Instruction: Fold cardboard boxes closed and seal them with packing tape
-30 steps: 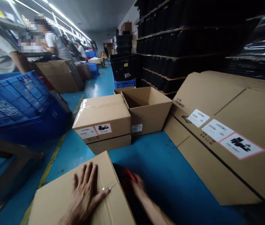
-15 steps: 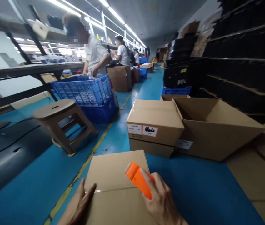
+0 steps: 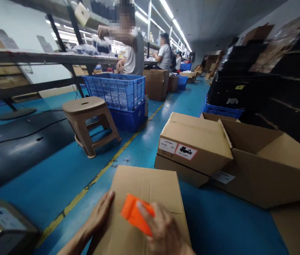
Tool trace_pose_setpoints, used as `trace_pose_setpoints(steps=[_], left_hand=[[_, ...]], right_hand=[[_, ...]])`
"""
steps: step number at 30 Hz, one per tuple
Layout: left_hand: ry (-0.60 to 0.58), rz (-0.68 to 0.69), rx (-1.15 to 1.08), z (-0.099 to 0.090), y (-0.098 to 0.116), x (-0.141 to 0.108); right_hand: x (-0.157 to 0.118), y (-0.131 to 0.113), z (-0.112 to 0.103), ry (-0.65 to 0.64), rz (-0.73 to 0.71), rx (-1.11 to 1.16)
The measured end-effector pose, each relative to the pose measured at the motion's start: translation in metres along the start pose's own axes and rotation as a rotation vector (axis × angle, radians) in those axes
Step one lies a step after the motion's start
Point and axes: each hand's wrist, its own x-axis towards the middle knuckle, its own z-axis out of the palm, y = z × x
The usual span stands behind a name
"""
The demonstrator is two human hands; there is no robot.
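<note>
At the bottom middle of the frame, the right hand (image 3: 166, 230) is closed around an orange tool (image 3: 136, 214), held just over or on the box near the hands (image 3: 160, 184); the blur hides if they touch. The left hand (image 3: 101, 212) is open, with its fingers laid on the left side of this box. The near box is at the bottom middle, and the side facing up looks shut, so that much seems done. A thin line runs in from its right edge, but I cannot tell if there is tape on it. No label shows on the part I can see, so it may not have one. In the lower left corner is another box (image 3: 19, 219) with a white label. Right of the middle sits a shut box (image 3: 197, 131) with two labels on its front, which looks all done. Beside it, at the right, a big box (image 3: 269, 177) stands wide open, so closing it looks left undone. Farther back, left of the middle, are a brown stool (image 3: 85, 106), a blue basket (image 3: 136, 92) and a person in a light shirt (image 3: 136, 53)
</note>
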Motion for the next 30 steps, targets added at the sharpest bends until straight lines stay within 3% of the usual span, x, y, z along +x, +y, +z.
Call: trace_pose_setpoints(steps=[3, 6, 8, 10, 12, 14, 16, 20, 23, 25, 27, 30], left_hand=[[-0.076, -0.050, -0.161, -0.001, 0.026, -0.005], [-0.117, -0.068, -0.214, 0.000, 0.037, -0.006], [-0.119, -0.078, -0.199, 0.004, 0.035, -0.004], [-0.107, -0.075, -0.156, 0.006, 0.030, -0.002], [-0.085, -0.044, -0.128, 0.007, 0.026, 0.000], [-0.092, -0.019, -0.137, 0.006, 0.025, -0.001], [-0.124, -0.040, -0.169, 0.005, 0.026, -0.004], [-0.111, -0.094, -0.216, 0.007, 0.029, -0.007], [-0.046, -0.129, -0.212, 0.013, 0.027, -0.005], [-0.003, -0.171, -0.179, 0.018, 0.023, -0.004], [0.026, -0.182, -0.153, 0.021, 0.019, -0.002], [0.017, -0.114, -0.161, 0.022, 0.015, -0.002]], right_hand=[[-0.049, 0.046, -0.049, 0.013, 0.136, -0.168], [-0.047, 0.053, -0.068, 0.083, 0.283, -0.185], [-0.021, 0.031, -0.054, 0.151, 0.319, -0.098], [0.014, 0.004, -0.027, 0.163, 0.323, -0.028], [0.042, -0.017, 0.000, 0.123, 0.298, 0.022], [0.049, -0.021, 0.015, 0.064, 0.242, 0.020], [0.034, -0.006, 0.012, 0.036, 0.218, -0.045], [-0.013, 0.060, -0.030, 0.089, 0.349, -0.247], [-0.009, 0.079, -0.046, 0.116, 0.443, -0.268], [0.017, 0.057, -0.035, 0.156, 0.441, -0.185], [0.051, 0.019, -0.011, 0.136, 0.419, -0.100], [0.089, -0.029, 0.022, 0.057, 0.267, 0.001]])
